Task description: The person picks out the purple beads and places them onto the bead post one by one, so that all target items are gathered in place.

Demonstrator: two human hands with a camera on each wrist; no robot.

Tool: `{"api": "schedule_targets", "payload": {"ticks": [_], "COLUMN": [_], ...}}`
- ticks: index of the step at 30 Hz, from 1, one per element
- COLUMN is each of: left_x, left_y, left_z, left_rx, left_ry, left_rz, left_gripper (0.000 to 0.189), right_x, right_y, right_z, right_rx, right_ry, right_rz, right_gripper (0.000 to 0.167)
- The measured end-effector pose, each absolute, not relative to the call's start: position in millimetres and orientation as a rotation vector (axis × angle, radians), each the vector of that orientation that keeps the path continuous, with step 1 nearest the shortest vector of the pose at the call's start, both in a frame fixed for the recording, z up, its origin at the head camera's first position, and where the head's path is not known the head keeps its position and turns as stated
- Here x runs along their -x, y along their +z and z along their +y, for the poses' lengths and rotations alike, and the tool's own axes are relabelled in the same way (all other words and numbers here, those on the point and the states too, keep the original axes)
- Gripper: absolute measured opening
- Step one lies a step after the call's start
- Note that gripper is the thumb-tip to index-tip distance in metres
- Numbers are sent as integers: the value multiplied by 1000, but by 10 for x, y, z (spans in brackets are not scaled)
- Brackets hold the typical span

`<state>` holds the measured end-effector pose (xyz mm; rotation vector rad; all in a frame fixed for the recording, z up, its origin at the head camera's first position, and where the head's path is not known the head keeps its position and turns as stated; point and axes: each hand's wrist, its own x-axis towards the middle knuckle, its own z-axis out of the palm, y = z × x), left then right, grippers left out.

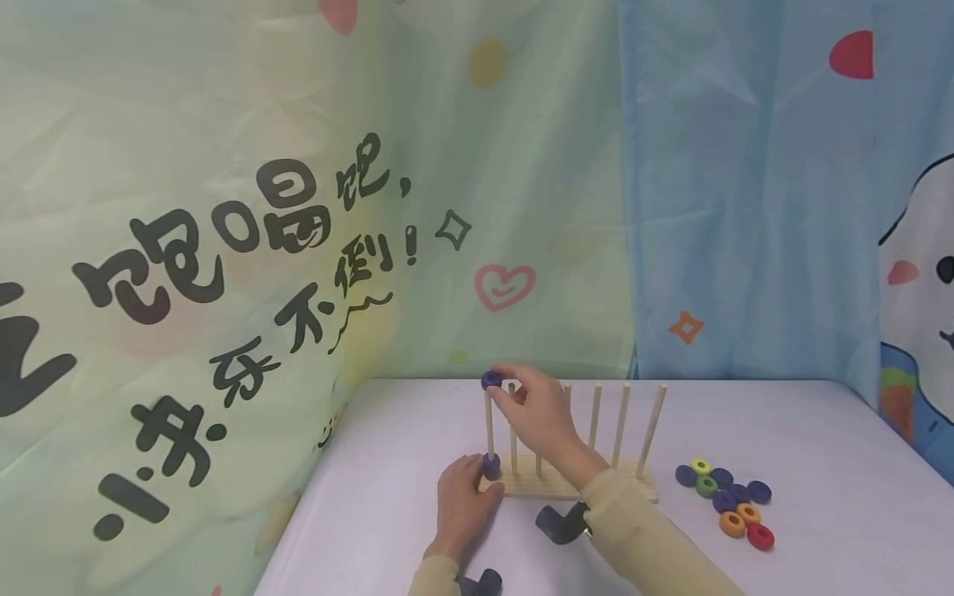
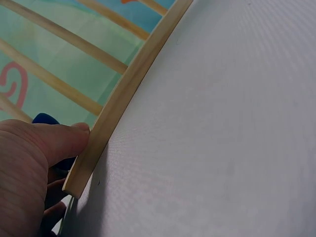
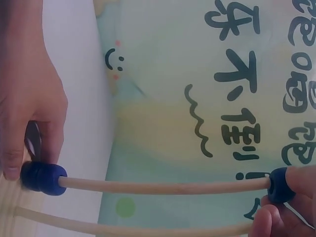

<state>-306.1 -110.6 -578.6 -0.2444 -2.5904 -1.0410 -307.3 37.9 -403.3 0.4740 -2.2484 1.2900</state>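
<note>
A wooden peg rack [image 1: 551, 488] with several upright pegs stands on the table. My right hand [image 1: 540, 414] pinches a dark blue ring bead [image 1: 490, 380] between thumb and fingers at the top of the leftmost peg [image 3: 168, 188]. In the right wrist view, the peg's tip meets this bead's hole. Two blue beads [image 3: 43, 177] sit stacked at the foot of that peg. My left hand [image 1: 464, 501] grips the left end of the rack's base, the thumb on its front edge [image 2: 94, 148]; its other fingers are partly hidden.
To the right of the rack, several loose beads lie in a cluster: blue [image 1: 759, 492], yellow [image 1: 701, 466], green [image 1: 706, 486], orange [image 1: 732, 523] and red [image 1: 760, 536]. Dark wrist-worn devices [image 1: 562, 525] sit at both wrists. A printed curtain [image 1: 514, 207] hangs behind the table.
</note>
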Motion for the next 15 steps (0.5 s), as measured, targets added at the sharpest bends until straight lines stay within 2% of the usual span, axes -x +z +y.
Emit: {"api": "schedule_targets", "payload": {"ticks": [15], "left_x": [3085], "left_y": [-5828], "left_z": [-1120], "left_rx": [250], "left_ry": [-1030], "left_rz": [-2598], "left_gripper": [48], "right_x": [3133], "right_y": [-4100], "right_z": [321], "right_rx": [-452], "right_ry": [1181], "right_rz": [-2326], "right_gripper": [28]}}
